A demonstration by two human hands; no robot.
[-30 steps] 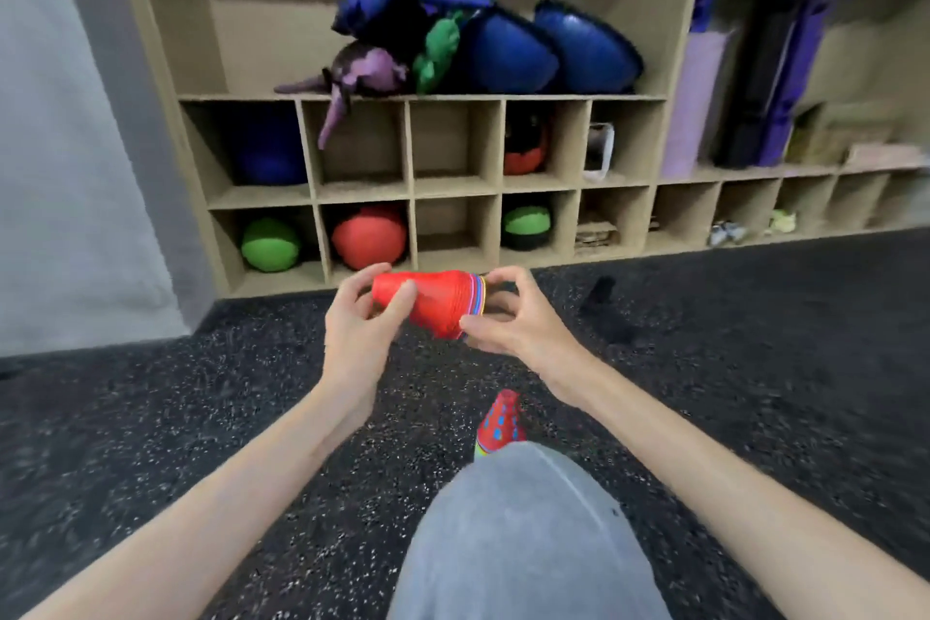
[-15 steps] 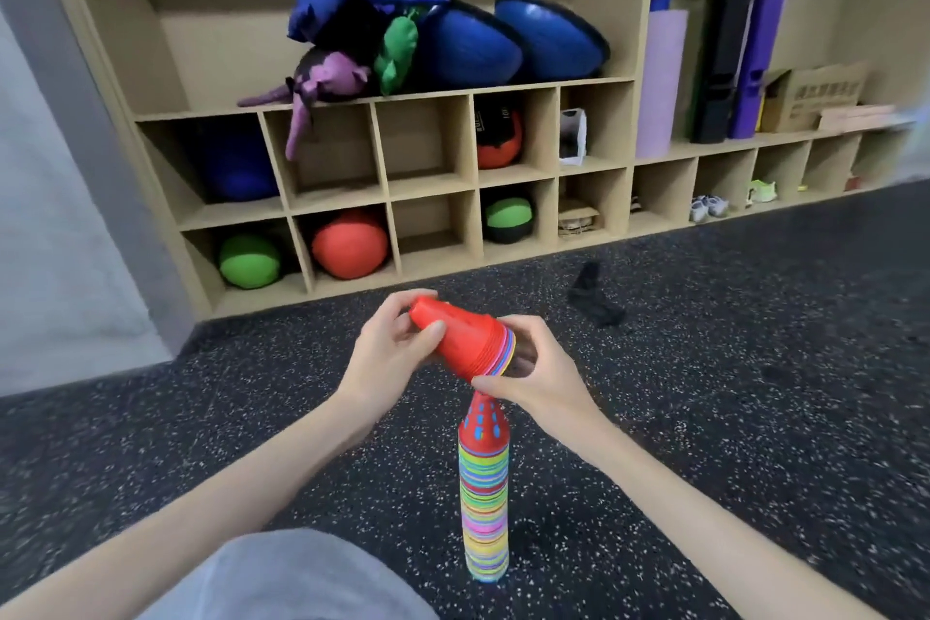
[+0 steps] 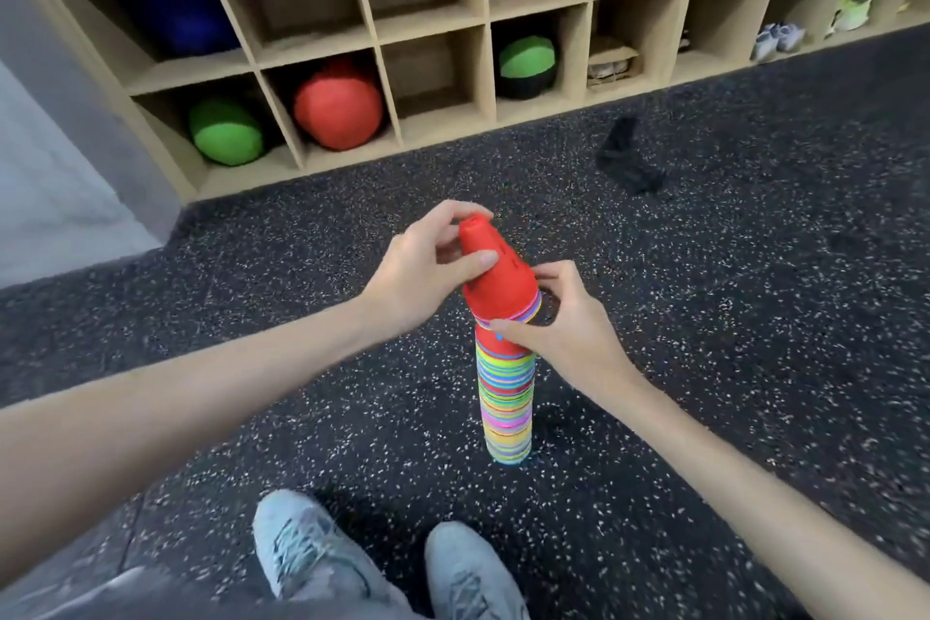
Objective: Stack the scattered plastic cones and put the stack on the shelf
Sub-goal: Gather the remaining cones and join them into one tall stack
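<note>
Red cones [image 3: 498,282], held by both hands, cap the floor stack [image 3: 505,398] before the shelf [image 3: 438,15].

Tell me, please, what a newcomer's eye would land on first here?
Probably the red cone bundle at centre, held in the grip of the left hand and right hand over the tall rainbow-striped cone stack standing on the speckled floor. Next, the red ball and green ball in the bottom cubbies of the wooden shelf behind.
</note>
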